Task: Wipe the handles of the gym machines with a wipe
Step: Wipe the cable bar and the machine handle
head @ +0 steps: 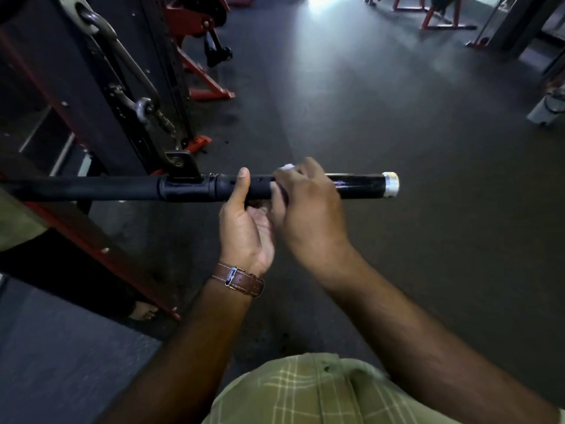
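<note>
Dark rubber gym floor [397, 117] lay behind; left hand [244, 228] curled under the horizontal black cable-machine bar handle [360, 186], right hand [305, 203] fingers pinching a white wipe [286, 167] around it.

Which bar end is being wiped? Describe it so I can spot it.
Find the black horizontal bar hanging from the cable clip. Follow it right, past the right hand gripping the white wipe, to the silver end cap, the only bright tip.

free: floor [397, 117] right | blocked: machine frame [91, 87] left
</note>
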{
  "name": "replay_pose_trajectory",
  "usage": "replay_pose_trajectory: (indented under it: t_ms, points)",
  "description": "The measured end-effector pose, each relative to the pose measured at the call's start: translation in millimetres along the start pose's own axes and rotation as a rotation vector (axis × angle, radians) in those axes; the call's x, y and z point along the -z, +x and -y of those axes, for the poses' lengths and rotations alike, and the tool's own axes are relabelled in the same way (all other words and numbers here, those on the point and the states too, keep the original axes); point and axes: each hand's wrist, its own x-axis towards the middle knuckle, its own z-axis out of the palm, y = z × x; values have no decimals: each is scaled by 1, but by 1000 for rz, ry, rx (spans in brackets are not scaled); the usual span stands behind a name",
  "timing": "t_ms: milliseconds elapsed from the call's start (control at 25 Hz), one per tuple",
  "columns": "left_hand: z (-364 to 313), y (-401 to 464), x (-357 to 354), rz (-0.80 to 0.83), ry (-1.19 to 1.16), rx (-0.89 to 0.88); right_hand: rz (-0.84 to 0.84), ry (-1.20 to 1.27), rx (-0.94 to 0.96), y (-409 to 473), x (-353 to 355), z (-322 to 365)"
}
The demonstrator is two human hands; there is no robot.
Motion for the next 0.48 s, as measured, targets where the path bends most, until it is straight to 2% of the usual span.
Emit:
replay_pose_trajectory:
  t_ms: [80, 240, 400, 480]
  points:
    - [1, 1, -2, -18, 15, -33, 27, 20, 55, 11, 11, -15]
    - [1, 7, 0, -43, 95, -103, -117, -73, -75, 16, 46, -67]
    - [2, 5, -3, 10, 31, -36, -19, 127, 246, 7, -13, -16]
    - [0, 6, -1, 25, 37, -29, -31, 156, 366, 9, -21, -20]
